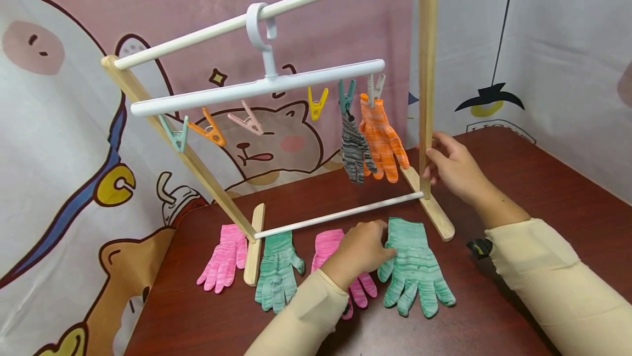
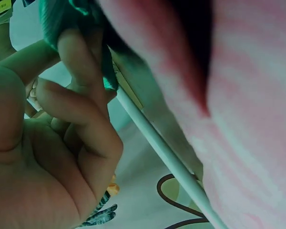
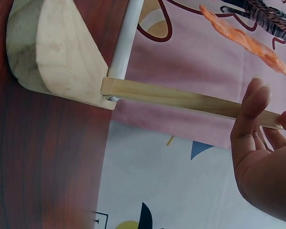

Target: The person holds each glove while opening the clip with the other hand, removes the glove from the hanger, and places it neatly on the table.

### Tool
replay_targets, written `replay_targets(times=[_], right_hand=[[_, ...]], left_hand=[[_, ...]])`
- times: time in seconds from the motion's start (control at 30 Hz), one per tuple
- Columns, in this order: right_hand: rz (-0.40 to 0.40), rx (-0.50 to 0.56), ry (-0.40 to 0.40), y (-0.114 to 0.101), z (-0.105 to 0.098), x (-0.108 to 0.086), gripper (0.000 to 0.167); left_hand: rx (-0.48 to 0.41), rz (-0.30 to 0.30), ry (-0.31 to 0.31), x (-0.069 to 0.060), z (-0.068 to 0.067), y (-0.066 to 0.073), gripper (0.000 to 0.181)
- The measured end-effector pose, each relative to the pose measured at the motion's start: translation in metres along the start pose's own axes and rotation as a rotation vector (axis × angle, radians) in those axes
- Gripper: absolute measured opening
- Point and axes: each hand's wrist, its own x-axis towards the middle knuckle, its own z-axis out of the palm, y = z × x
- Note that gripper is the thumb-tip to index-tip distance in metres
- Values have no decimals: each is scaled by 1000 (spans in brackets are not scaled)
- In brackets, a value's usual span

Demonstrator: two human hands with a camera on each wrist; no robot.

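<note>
A streaky knit green glove [image 1: 412, 260] with splayed fingers is lying between four and five o'clock, the left hand [image 1: 359, 249] pinching its edge. Toward nine from it, three loose gloves [image 1: 223, 261] are seemingly remaining; toward eleven, marled grey glove [image 1: 354, 150] and orange glove [image 1: 384, 139] are already hanging clipped, four plastic clips [image 1: 316, 107] dangling bare. Toward twelve, the right hand [image 1: 451, 167] is grasping a squared wooden post [image 1: 428, 71].

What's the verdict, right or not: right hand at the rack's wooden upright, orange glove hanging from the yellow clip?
Wrong clip: the orange glove hangs from the pale grey clip, and the yellow clip has no glove, as the head view shows. The right hand is at the wooden upright.
</note>
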Motion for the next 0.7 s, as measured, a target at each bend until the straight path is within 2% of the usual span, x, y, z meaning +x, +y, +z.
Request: replay_targets(times=[0.1, 0.27, 0.4, 0.5, 0.7], right_hand=[[3, -4, -2, 0, 0, 0, 44], [10, -10, -5, 2, -1, 0, 44], [12, -11, -6, 3, -1, 1, 44], [11, -11, -5, 2, 0, 1, 44], [7, -11, 1, 3, 0, 0, 43]], left_hand=[[36, 4, -2, -1, -2, 1, 54], [106, 13, -15, -3, -3, 3, 39], [126, 14, -9, -4, -3, 4, 31], [122, 17, 24, -5, -4, 3, 28], [87, 19, 141, -4, -7, 2, 24]])
